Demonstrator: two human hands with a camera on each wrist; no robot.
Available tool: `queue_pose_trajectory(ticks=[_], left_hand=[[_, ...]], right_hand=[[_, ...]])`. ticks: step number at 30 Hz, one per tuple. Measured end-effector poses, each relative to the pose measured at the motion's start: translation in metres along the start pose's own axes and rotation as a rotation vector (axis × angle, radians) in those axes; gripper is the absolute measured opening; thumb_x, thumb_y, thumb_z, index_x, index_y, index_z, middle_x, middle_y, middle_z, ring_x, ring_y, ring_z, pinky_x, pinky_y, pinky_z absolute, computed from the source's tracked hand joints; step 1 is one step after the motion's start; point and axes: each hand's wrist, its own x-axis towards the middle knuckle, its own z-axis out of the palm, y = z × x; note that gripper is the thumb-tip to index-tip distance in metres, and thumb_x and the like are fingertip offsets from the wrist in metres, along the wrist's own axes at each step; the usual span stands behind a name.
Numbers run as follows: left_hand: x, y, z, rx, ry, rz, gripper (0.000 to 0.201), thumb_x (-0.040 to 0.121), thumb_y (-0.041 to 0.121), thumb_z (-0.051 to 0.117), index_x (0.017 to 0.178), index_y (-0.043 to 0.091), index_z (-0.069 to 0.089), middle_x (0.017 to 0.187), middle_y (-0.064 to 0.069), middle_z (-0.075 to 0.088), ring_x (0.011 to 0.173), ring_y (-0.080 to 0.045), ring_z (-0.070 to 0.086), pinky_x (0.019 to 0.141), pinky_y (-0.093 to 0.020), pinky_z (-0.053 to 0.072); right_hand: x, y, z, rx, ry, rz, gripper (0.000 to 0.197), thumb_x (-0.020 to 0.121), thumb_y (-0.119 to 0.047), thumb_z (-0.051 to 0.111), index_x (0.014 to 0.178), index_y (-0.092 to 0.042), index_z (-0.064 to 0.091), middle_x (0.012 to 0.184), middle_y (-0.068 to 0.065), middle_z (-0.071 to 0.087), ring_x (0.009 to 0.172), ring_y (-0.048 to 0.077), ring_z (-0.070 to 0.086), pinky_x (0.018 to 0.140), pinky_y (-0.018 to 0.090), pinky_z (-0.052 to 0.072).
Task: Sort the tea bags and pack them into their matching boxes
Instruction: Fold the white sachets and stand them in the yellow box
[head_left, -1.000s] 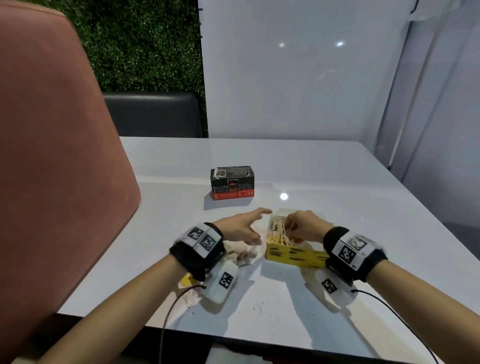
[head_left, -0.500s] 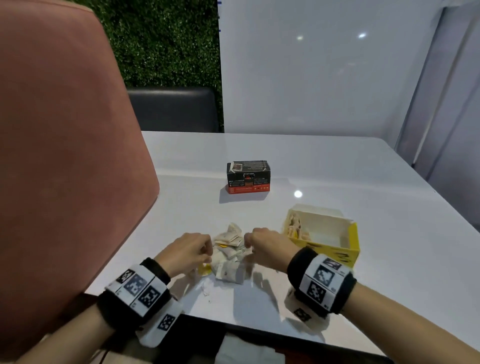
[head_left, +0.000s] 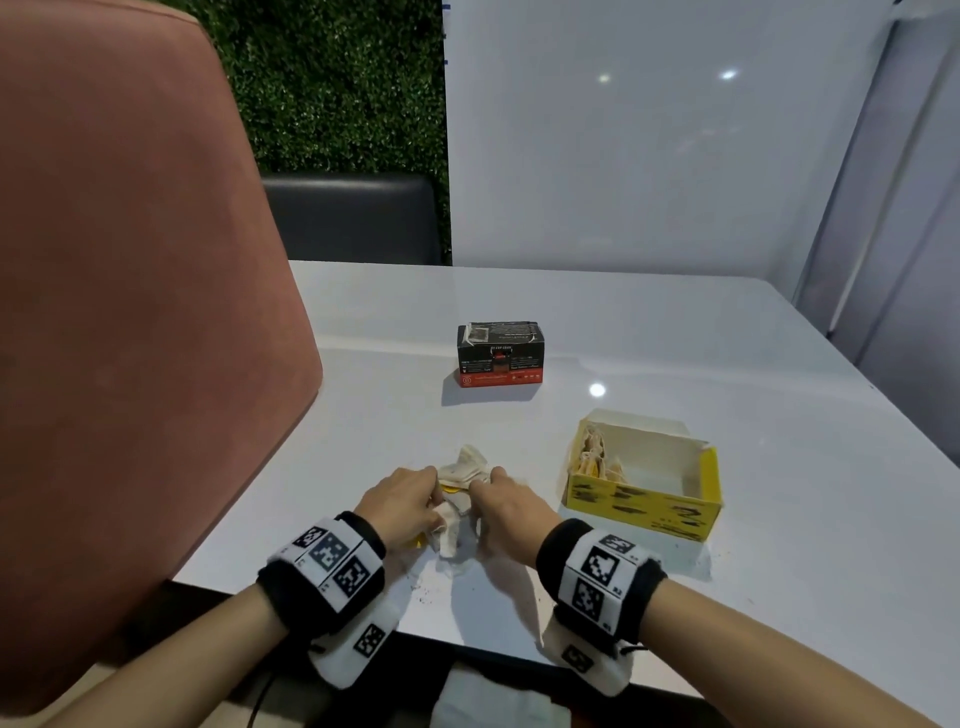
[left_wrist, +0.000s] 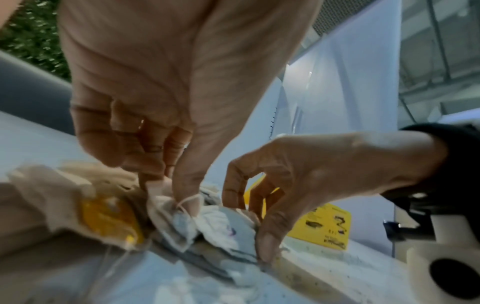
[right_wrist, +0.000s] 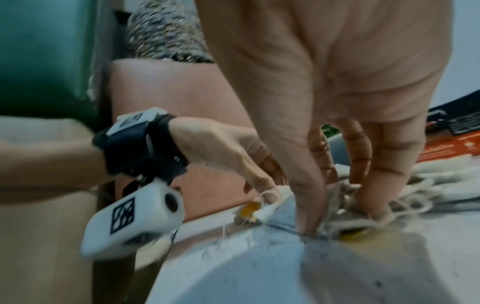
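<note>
Task judged partly done: a few tea bags (head_left: 595, 457) are stood at the left end of the open yellow box (head_left: 644, 501), most of which is unfilled. A loose pile (head_left: 460, 480) of bags, some with yellow tags, is left on the table (head_left: 675, 353) near its front edge, just left of the yellow box. The black box (head_left: 500, 354) is set farther back, well apart from the pile; whether it holds any bags cannot be told. Left hand (head_left: 400, 501): grip narrow, a pale bag in the pile pinched between thumb and fingers, as seen from the left wrist. Right hand (head_left: 511, 506): fingertips pushed down into the pile, thumb against the table; whether a bag is actually pinched cannot be told. Strings in the pile are seen looped across one another, so tangling is judged the main hindrance to lifting one bag alone. Dark specks are scattered on the table by the pile. A pink chair back (head_left: 130, 312) is seen at the left, clear of the hands.
</note>
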Motion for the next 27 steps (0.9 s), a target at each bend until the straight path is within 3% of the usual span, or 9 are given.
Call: queue_pose_trajectory(ticks=[2, 5, 9, 14, 18, 20, 23, 25, 27], left_hand=[[0.000, -0.001, -0.001, -0.055, -0.005, -0.006, 0.016, 0.083, 0.019, 0.065, 0.094, 0.018, 0.054, 0.100, -0.002, 0.055, 0.097, -0.021, 0.054, 0.074, -0.026, 0.040], [0.000, -0.005, -0.006, -0.121, -0.009, -0.003, 0.012, 0.081, 0.020, 0.068, 0.087, 0.017, 0.058, 0.087, 0.001, 0.054, 0.084, -0.016, 0.051, 0.063, -0.022, 0.035], [-0.002, -0.006, -0.012, -0.135, -0.009, 0.000, 0.007, 0.081, 0.021, 0.066, 0.078, 0.019, 0.060, 0.079, 0.002, 0.056, 0.076, -0.013, 0.049, 0.052, -0.015, 0.031], [-0.006, -0.003, -0.009, -0.157, -0.058, 0.015, 0.007, 0.080, 0.020, 0.063, 0.077, 0.021, 0.057, 0.081, 0.003, 0.058, 0.078, -0.013, 0.051, 0.054, -0.015, 0.033], [-0.008, -0.003, -0.011, -0.189, -0.065, 0.014, 0.005, 0.084, 0.020, 0.059, 0.080, 0.020, 0.055, 0.084, 0.001, 0.062, 0.078, -0.014, 0.056, 0.055, -0.017, 0.041], [-0.008, -0.004, -0.012, -0.227, -0.077, -0.005, 0.006, 0.085, 0.019, 0.060, 0.084, 0.019, 0.054, 0.086, 0.000, 0.063, 0.072, -0.012, 0.058, 0.055, -0.016, 0.045], [-0.010, -0.007, -0.014, -0.368, -0.133, -0.055, 0.012, 0.083, 0.011, 0.063, 0.089, 0.019, 0.056, 0.083, -0.001, 0.065, 0.059, -0.010, 0.062, 0.051, -0.020, 0.052], [-0.011, -0.012, -0.016, -0.413, -0.159, -0.046, 0.010, 0.082, 0.009, 0.064, 0.084, 0.018, 0.061, 0.078, -0.001, 0.065, 0.058, -0.011, 0.063, 0.053, -0.022, 0.052], [-0.014, -0.017, -0.020, -0.487, -0.176, -0.032, 0.014, 0.082, 0.007, 0.063, 0.071, 0.015, 0.059, 0.069, 0.000, 0.059, 0.056, -0.009, 0.061, 0.058, -0.025, 0.051]], right_hand=[[0.002, 0.005, -0.002, 0.106, 0.002, 0.037, 0.033, 0.081, -0.002, 0.063, 0.112, -0.004, 0.052, 0.120, 0.017, 0.043, 0.090, 0.029, 0.051, 0.077, 0.032, 0.041], [0.002, 0.012, -0.004, 0.160, -0.001, 0.066, 0.028, 0.080, -0.001, 0.064, 0.107, -0.006, 0.057, 0.120, 0.016, 0.046, 0.100, 0.031, 0.053, 0.080, 0.029, 0.040], [-0.001, 0.007, -0.002, 0.092, -0.029, 0.091, 0.032, 0.083, -0.024, 0.065, 0.110, -0.009, 0.056, 0.120, 0.013, 0.047, 0.109, 0.033, 0.051, 0.088, 0.036, 0.043], [-0.003, -0.003, 0.001, -0.093, -0.058, 0.044, 0.027, 0.089, -0.012, 0.053, 0.114, -0.003, 0.057, 0.123, 0.017, 0.053, 0.114, 0.032, 0.053, 0.089, 0.040, 0.045], [-0.007, -0.006, -0.003, -0.115, -0.051, 0.044, 0.028, 0.087, -0.009, 0.057, 0.114, -0.002, 0.058, 0.121, 0.017, 0.056, 0.112, 0.032, 0.055, 0.087, 0.038, 0.047], [-0.008, -0.006, -0.003, -0.094, -0.058, 0.037, 0.028, 0.085, -0.009, 0.061, 0.112, -0.001, 0.059, 0.119, 0.018, 0.058, 0.110, 0.033, 0.056, 0.086, 0.037, 0.047], [-0.011, -0.005, -0.002, -0.080, -0.061, 0.019, 0.024, 0.089, -0.005, 0.051, 0.111, 0.002, 0.057, 0.121, 0.020, 0.057, 0.112, 0.032, 0.054, 0.089, 0.037, 0.045], [-0.012, -0.002, -0.003, -0.051, -0.094, 0.035, 0.026, 0.088, -0.006, 0.053, 0.113, -0.001, 0.055, 0.123, 0.018, 0.056, 0.113, 0.031, 0.053, 0.089, 0.037, 0.045], [-0.014, 0.004, -0.010, 0.009, -0.149, 0.069, 0.032, 0.080, -0.008, 0.066, 0.110, -0.006, 0.057, 0.121, 0.013, 0.057, 0.108, 0.029, 0.055, 0.084, 0.032, 0.045]])
